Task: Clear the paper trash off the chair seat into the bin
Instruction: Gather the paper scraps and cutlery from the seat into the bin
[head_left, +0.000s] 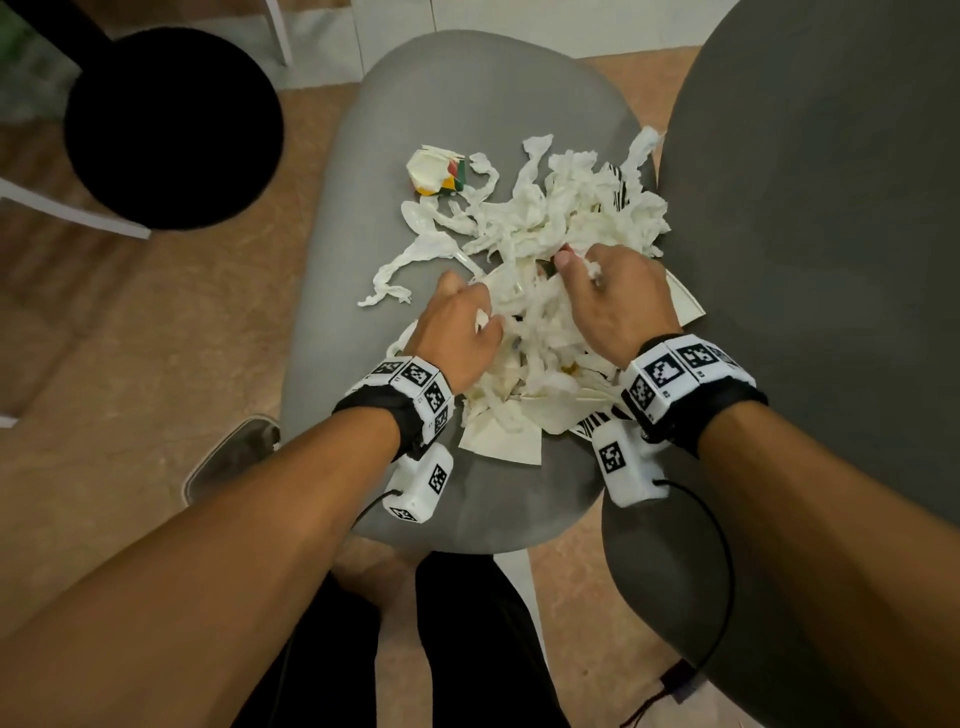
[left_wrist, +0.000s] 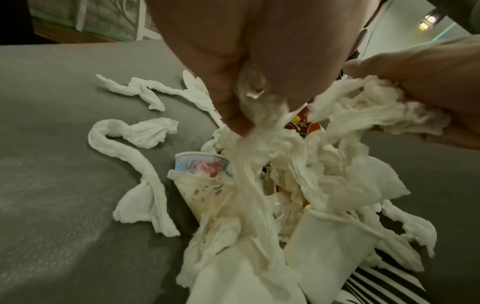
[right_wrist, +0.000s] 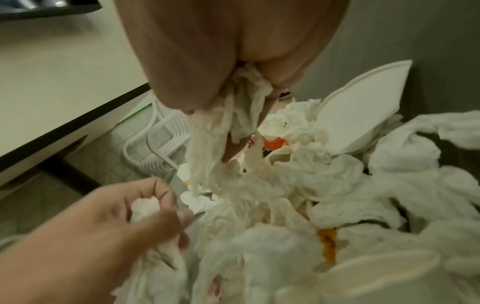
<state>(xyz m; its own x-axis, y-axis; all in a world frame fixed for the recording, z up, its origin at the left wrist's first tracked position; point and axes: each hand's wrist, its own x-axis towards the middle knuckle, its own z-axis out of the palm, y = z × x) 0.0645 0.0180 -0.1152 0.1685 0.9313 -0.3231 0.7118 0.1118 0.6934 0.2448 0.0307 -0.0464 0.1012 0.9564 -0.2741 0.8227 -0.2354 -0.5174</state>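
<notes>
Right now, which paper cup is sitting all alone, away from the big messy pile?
The crumpled cup with red, green and yellow print, at the far left of the chair seat. The other cups are buried under tissue between the hands.

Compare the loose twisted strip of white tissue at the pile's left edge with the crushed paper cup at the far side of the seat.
The twisted white tissue strip is long, thin and plain white; the crushed paper cup is compact and shows red, green and yellow print. The strip trails out from the tissue pile, while the cup sits at the pile's far edge. Both lie on the grey chair seat, and neither hand holds them.
</notes>
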